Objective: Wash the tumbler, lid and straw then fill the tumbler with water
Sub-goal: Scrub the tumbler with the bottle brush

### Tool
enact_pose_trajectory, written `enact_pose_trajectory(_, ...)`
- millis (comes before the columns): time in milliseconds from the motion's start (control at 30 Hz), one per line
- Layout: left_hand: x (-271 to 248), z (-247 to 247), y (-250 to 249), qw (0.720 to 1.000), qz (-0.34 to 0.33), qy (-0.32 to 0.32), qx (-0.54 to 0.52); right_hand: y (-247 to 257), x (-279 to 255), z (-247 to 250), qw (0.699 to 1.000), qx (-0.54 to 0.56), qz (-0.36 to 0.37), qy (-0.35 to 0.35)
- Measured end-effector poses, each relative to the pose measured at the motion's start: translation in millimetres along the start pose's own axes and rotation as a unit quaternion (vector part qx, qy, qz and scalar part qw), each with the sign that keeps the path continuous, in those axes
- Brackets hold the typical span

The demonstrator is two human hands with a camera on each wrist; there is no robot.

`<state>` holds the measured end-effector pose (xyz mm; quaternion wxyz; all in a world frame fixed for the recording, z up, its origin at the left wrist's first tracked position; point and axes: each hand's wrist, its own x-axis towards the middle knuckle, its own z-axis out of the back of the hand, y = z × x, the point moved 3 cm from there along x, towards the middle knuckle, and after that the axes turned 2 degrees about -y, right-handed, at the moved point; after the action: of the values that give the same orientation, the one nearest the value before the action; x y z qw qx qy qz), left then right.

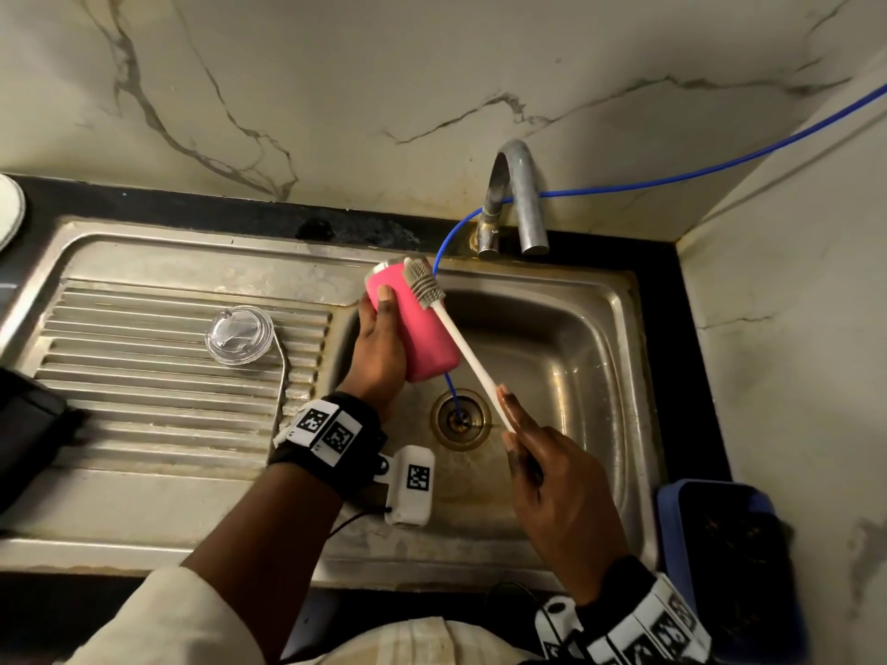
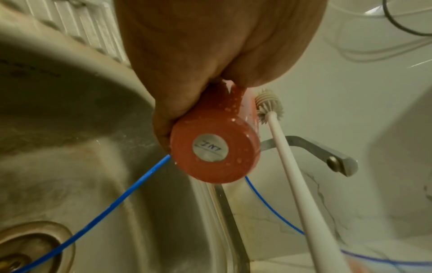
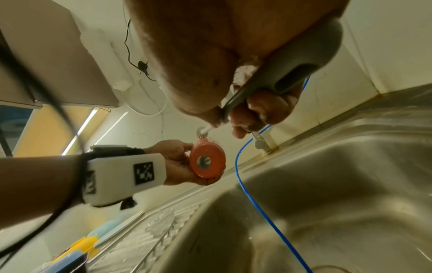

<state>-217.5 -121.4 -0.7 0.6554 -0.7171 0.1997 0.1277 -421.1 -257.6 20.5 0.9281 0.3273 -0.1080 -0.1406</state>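
Both hands work over the steel sink basin [image 1: 576, 328]: left hand [image 1: 379, 357] grips the pink cylindrical tumbler [image 1: 417, 324], right hand [image 1: 552, 477] holds a white long-handled silicone brush [image 1: 461, 338] against its side. Clear round lid [image 1: 240, 334] and bent metal straw [image 1: 283, 371] wait on the drainboard, seemingly unwashed; filling remains.

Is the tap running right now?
Off, it seems: no water shows below the tap spout, above the sink.

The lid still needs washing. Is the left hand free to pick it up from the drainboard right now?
Probably not: the left hand grips the pink tumbler. The path to the lid looks open otherwise.
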Motion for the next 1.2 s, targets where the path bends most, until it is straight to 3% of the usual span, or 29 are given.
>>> enact_pose_trajectory(100, 6, 9, 1, 1.000, -0.008, -0.019, -0.009, -6, -18, -2, 1.000, 0.003, -0.002, 0.022)
enact_pose_trajectory(367, -9, -7, 18, 0.999, 0.010, 0.022, 0.033, -8, -6, -6, 1.000, -0.008, -0.021, -0.002)
enact_pose_trajectory(600, 7, 12, 9, 1.000, 0.004, -0.028, -0.015, -5, -20, -5, 1.000, 0.021, -0.011, 0.014)
enact_pose_trajectory(833, -7, -2, 24, 0.999, 0.023, 0.047, 0.007, -8, 2, -10, 1.000, 0.004, -0.023, -0.015)
enact_pose_trajectory(1000, 13, 10, 26, 0.999, 0.043, -0.006, -0.024, -6, -9, -11, 1.000, 0.023, -0.011, 0.000)
enact_pose_trajectory(1200, 4, 11, 25, 0.997, 0.049, 0.019, -0.056, -5, -12, -8, 1.000, 0.009, -0.014, -0.005)
